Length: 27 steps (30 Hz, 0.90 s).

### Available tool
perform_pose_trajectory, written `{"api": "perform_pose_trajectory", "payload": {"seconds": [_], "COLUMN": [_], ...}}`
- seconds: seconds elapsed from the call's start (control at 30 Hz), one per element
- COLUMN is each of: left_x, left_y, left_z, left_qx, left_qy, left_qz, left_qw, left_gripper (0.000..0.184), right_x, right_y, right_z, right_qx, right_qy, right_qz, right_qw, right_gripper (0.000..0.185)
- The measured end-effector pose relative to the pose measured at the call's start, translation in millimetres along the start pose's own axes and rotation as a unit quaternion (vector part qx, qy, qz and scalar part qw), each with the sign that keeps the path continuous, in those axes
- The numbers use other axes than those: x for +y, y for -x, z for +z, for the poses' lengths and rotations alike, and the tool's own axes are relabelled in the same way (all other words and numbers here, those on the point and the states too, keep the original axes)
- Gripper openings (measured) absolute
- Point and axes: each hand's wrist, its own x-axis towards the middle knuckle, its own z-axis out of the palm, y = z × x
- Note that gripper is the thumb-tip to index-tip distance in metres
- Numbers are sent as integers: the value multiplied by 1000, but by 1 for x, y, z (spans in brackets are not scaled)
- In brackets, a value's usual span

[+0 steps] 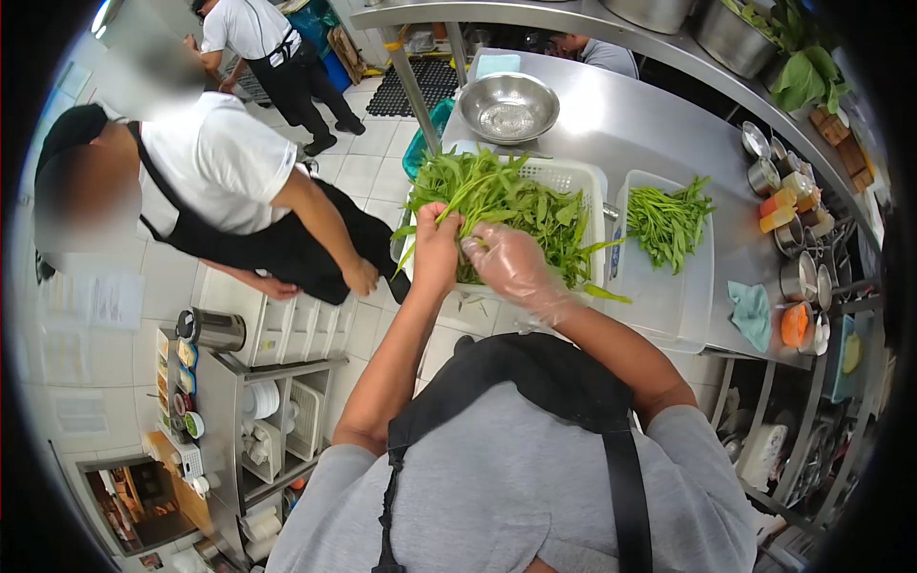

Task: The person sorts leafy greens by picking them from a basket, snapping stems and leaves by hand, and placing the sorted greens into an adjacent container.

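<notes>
A white perforated basket [597, 191] full of leafy green stems [544, 215] stands in front of me at the steel counter's edge. Over its near left side, my bare left hand [438, 244] is closed around a bunch of green stems [473, 186]. Close beside it, my right hand [516, 267], in a clear plastic glove, has its fingers bent in at the same stems. To the right, a translucent tray [669, 310] holds a pile of cut greens [666, 215]. A steel colander [508, 107] sits behind the basket.
On the counter [621, 115], a teal cloth [751, 313] lies right of the tray, near sauce bottles [778, 208] and steel pots [799, 277]. A shelf [573, 17] overhangs the back. A person in a black apron [229, 181] stands close at left; others are farther back.
</notes>
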Motion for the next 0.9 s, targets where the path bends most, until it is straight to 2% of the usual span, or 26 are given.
{"api": "perform_pose_trajectory", "payload": {"seconds": [0.03, 0.13, 0.17, 0.27, 0.3, 0.4, 0.5, 0.57, 0.6, 0.7, 0.8, 0.9], "left_x": [6, 41, 37, 12, 24, 27, 40, 49, 49, 48, 70, 71], "left_y": [1, 17, 15, 2, 5, -3, -7, -8, -9, -15, -5, -10], "left_z": [3, 23, 21, 0, 10, -1, 0, 0, -4, -14, 2, 5], "left_qx": [-11, -8, -17, -26, 11, 1, -1, 1, -33, -147, -153, -217], "left_qy": [70, 199, 217, 250, 180, 231, 244, 268, 282, 315, 287, 294], "left_qz": [-52, -112, -100, -78, -65, -131, -122, -142, -140, -133, -144, -127], "left_qw": [996, 974, 971, 965, 981, 964, 962, 953, 948, 928, 935, 922], "left_gripper": [9, 8, 9, 17, 18, 16, 15, 15, 11, 7, 9, 10], "right_x": [-2, -16, -13, -18, -23, -39, -58, -60, -55, -19, -5, -15], "right_y": [0, -2, -2, 7, 7, 10, 16, 20, 23, 7, -9, -4], "right_z": [4, -12, -5, -4, -8, -27, -58, -77, -84, -92, -98, -109], "right_qx": [60, -20, -19, -28, -35, -59, -151, -136, -128, 54, 65, -103], "right_qy": [8, 115, 158, 112, 110, 104, 105, 124, 133, 104, 67, 126], "right_qz": [-71, -98, -124, -168, -174, -192, -186, -147, -126, -155, -111, -53], "right_qw": [996, 988, 980, 979, 978, 974, 965, 972, 975, 981, 989, 985], "right_gripper": [23, 17, 13, 15, 16, 18, 19, 21, 22, 27, 26, 24]}}
